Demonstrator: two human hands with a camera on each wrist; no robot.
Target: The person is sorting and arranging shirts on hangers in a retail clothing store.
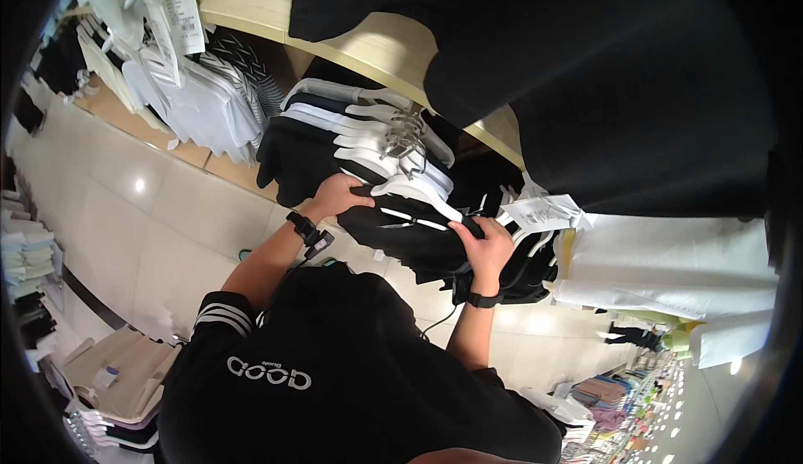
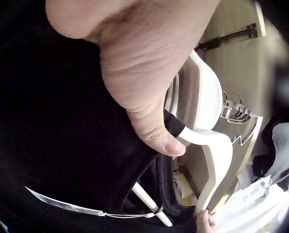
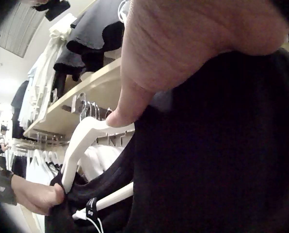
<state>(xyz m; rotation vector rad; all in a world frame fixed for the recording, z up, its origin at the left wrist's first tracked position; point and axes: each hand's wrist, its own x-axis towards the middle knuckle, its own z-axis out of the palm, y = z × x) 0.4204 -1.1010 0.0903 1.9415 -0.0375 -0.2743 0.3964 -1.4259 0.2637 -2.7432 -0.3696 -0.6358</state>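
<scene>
A black shirt (image 1: 401, 234) hangs on a white hanger (image 1: 416, 190) at the front of a row of hung clothes. My left hand (image 1: 339, 196) grips one shoulder of it, the thumb (image 2: 156, 133) lying over the fabric beside the hanger's arm. On the opposite shoulder, my right hand (image 1: 489, 247) holds the cloth, with its thumb (image 3: 127, 104) on top along the hanger; its other fingers are hidden behind the shirt. Inside the neckline a white bar (image 2: 149, 204) crosses, and a paper tag (image 2: 69, 206) hangs by a string from there.
More white hangers (image 1: 364, 140) with dark and pale clothes crowd behind the shirt. Above runs a wooden shelf (image 1: 368, 58) with black garments (image 1: 619, 113) draped over it. White clothes (image 1: 669, 255) hang at the right. Several racks stand around the tiled floor (image 1: 138, 221).
</scene>
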